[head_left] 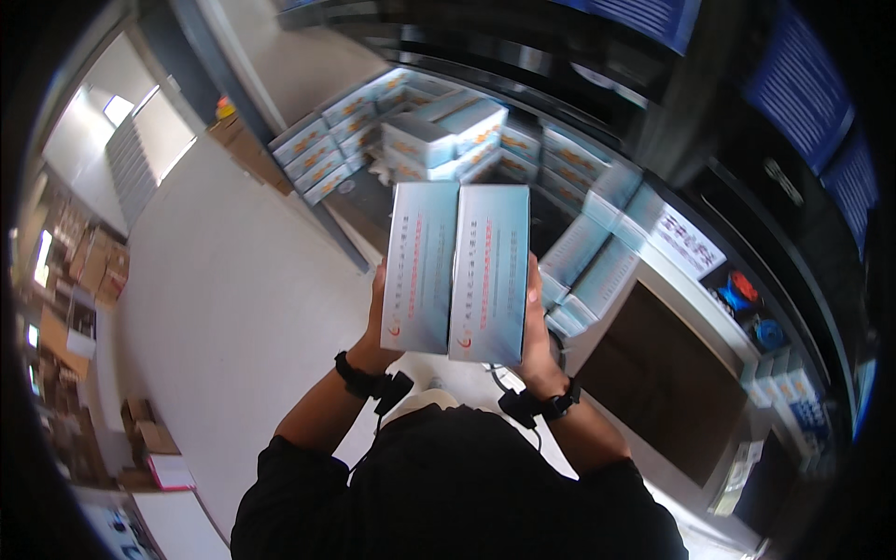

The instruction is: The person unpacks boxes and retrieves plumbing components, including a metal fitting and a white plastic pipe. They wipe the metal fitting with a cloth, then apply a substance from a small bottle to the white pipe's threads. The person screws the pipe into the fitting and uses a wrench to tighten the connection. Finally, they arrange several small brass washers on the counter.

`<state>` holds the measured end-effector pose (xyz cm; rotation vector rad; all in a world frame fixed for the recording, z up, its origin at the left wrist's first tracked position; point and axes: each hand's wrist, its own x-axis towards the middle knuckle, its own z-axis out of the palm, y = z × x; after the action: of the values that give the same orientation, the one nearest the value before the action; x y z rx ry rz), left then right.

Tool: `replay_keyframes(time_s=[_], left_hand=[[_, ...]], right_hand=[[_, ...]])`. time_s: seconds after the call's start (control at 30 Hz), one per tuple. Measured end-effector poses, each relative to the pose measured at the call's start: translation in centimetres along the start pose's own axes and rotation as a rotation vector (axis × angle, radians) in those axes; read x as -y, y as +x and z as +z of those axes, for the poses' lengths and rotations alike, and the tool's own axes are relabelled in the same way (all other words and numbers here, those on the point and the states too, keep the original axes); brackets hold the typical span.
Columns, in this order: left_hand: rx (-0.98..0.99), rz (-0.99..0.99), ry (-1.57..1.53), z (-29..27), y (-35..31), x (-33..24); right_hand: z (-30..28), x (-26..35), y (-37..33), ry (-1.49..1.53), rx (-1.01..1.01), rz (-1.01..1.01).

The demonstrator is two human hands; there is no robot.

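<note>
Firstly, the two cartons (455, 350) in hand are long, pale blue and white, and appear closed; their contents cannot be seen. They lie side by side, long sides together, raised before the person's torso, with their far ends overlapping the table (375, 198) in this view.

Similar cartons are stacked along the table's far left edge (313, 154). A further stack (420, 140) stands nearer the middle, toward the far side, and several more cartons (597, 247) lie at an angle on the right. Whether these are filled cannot be told.

The left hand (373, 322) bears on the outer left side of the pair; the right hand (535, 327) bears on the outer right side. The hands are spread to the width of both cartons, clamping them between the palms; the fingers underneath are largely hidden. Both forearms reach forward from the body, elbows bent, with dark bands at the wrists.

Open floor (233, 271) extends left of the table. On the right, a dark brown panel (653, 373) occupies the pale counter (607, 369), its left edge well apart from the cartons held.
</note>
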<state>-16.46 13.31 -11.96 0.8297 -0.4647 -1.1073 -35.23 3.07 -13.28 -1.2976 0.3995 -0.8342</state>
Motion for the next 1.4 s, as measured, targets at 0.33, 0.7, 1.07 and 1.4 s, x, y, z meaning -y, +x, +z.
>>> replay_keyframes(time_s=[0.33,0.7,1.07,1.4], left_hand=[[0.106,0.120,-0.362,-19.3,-14.2,-8.6],[-0.396,0.381,-0.249,-37.8,-22.8,-22.2],[-0.658,0.597,-0.229,-57.5,-21.6,-33.3],[-1.007,0.703,0.006,-73.8,-19.8,-49.6]], right_hand=[[21.0,-7.9,2.9,0.073,0.442,0.143],[48.4,-16.0,9.0,0.116,0.741,0.175],[71.3,-26.1,21.3,-0.012,0.794,0.536],[94.4,-37.0,33.4,0.090,1.176,0.379]])
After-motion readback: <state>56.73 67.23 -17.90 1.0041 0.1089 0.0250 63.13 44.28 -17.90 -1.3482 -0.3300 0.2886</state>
